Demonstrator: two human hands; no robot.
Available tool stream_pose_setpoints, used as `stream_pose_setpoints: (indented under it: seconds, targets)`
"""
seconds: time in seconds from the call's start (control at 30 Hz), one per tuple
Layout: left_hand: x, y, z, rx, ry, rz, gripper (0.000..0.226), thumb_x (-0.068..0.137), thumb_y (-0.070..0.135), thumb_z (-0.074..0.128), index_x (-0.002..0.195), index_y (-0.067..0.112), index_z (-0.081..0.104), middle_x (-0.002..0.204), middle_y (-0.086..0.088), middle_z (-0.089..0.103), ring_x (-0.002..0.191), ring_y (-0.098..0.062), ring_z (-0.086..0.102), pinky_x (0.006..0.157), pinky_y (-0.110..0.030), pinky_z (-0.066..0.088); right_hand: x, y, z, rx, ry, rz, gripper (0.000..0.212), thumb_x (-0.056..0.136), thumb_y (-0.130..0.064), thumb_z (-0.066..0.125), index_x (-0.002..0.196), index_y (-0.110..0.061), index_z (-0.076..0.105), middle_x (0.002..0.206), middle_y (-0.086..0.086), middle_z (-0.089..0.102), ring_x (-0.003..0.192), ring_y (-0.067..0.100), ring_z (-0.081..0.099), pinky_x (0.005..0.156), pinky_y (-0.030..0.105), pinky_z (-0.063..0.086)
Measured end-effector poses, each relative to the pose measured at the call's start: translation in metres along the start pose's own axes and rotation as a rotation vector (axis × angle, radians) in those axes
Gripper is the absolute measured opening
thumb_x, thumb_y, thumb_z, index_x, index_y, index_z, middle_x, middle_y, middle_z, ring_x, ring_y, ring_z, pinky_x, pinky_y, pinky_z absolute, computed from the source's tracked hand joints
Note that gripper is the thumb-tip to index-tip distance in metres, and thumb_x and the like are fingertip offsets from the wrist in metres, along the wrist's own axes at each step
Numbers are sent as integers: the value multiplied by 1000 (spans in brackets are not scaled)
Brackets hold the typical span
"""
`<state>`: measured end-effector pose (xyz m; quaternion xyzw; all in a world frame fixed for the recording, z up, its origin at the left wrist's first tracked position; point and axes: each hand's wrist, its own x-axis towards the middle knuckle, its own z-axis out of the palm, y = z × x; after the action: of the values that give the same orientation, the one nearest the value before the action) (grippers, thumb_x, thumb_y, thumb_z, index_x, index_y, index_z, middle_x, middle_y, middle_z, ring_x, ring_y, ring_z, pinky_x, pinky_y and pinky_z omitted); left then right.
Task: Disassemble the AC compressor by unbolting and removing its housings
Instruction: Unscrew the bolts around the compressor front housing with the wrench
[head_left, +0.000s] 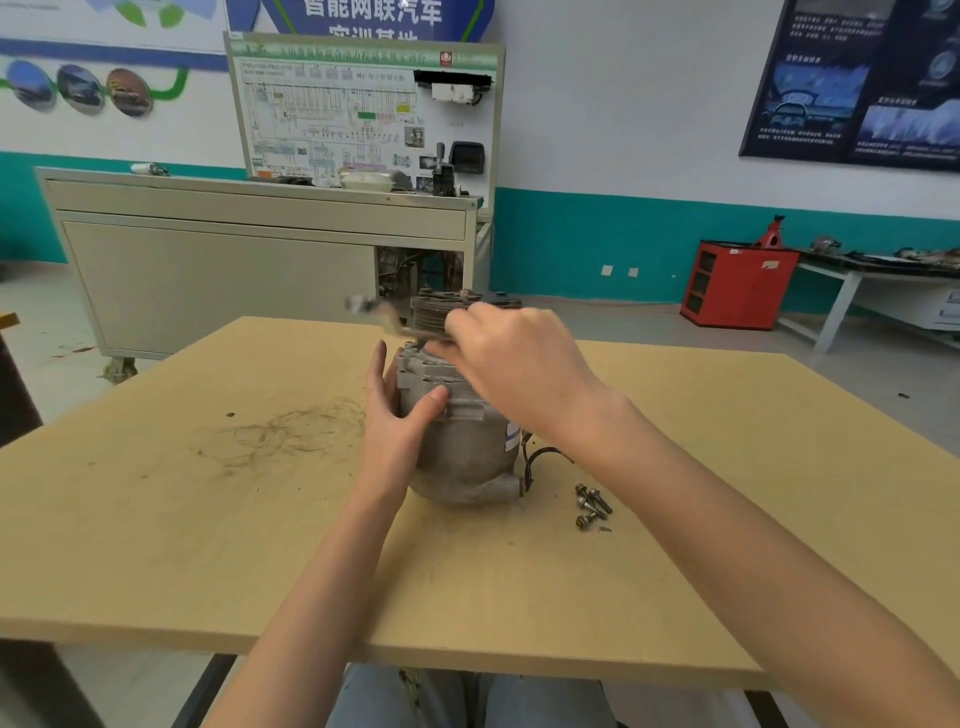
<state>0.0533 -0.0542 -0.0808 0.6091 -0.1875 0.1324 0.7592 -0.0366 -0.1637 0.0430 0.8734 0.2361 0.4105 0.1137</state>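
Observation:
The grey AC compressor (462, 447) lies on the wooden table (208, 519), its pulley end (431, 314) pointing away from me. My left hand (397, 410) rests on its left side, fingers straight along the housing and thumb across the top. My right hand (511, 358) grips a wrench (376, 312) above the far housing; the tool is blurred and sticks out to the left. Three removed bolts (592, 504) lie on the table right of the compressor. A black wire (540, 457) loops out of the compressor's right side.
Dark scuff marks (280, 431) cover the table left of the compressor. Beyond the table stand a beige training cabinet (260, 249) with a wiring board, a red tool cabinet (737, 283) and a workbench (883, 270) at the right wall.

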Motion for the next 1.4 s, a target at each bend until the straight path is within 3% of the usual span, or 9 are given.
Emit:
stream_pose_setpoints:
  seconds: [0.2,0.27,0.37,0.5,0.67,0.87,1.07,1.23,1.4]
  targets:
    - [0,2,1,46,-1,10,78,74,37,66,144,35,30,123,33,39,95,37,39,71,6,38,-4,-1,13,79,289,10,22,87,-20,64,76,-1,65,65,12,63,50,26,61,40,27,46]
    - [0,4,0,34,-31,-11,79,69,44,69,141,38,36,129,21,49,106,23,49,79,-4,45,-15,9,17,209,356,19,25,89,-20,59,79,1,67,69,12,65,55,26,63,45,30,50]
    - [0,5,-2,16,-56,-43,88,59,54,68,140,37,39,135,7,54,119,-4,54,89,-20,48,-42,33,24,773,401,241,22,92,-16,53,86,-1,69,78,9,71,68,20,69,62,28,56]
    - [1,4,-4,21,-57,-50,85,57,56,69,136,42,42,132,9,55,115,-2,55,78,-11,50,-52,79,41,1670,209,626,32,97,-7,41,83,-10,71,95,11,73,85,26,70,73,28,55]
    - [14,5,-13,-40,-158,-63,82,60,47,70,136,30,47,133,0,58,124,-17,53,103,-38,44,-47,87,64,2062,58,767,31,92,-8,42,79,-6,70,96,18,71,83,23,70,73,27,56]
    - [8,-2,-11,-23,-131,-42,84,67,50,67,144,26,41,131,6,59,117,-2,57,88,-15,48,-39,73,39,1522,215,824,22,98,-15,43,89,-5,61,84,10,73,78,24,72,66,25,57]
    - [4,-2,-8,-34,-86,-22,80,73,47,64,145,24,38,133,6,55,114,5,55,83,-7,46,-3,37,-6,609,230,277,25,93,-20,55,85,1,66,68,9,67,59,21,67,61,34,56]
    - [1,0,-6,-48,-78,-26,90,66,58,62,145,23,38,133,4,56,111,4,58,79,-7,47,15,25,-10,269,88,121,39,96,-36,46,93,-2,63,79,11,67,73,29,64,70,43,50]
    - [2,-2,-6,-52,-56,-31,89,65,59,63,145,28,37,135,3,54,110,7,57,77,-6,46,9,18,-5,172,146,36,35,94,-32,52,88,0,65,70,12,65,61,31,63,56,37,49]
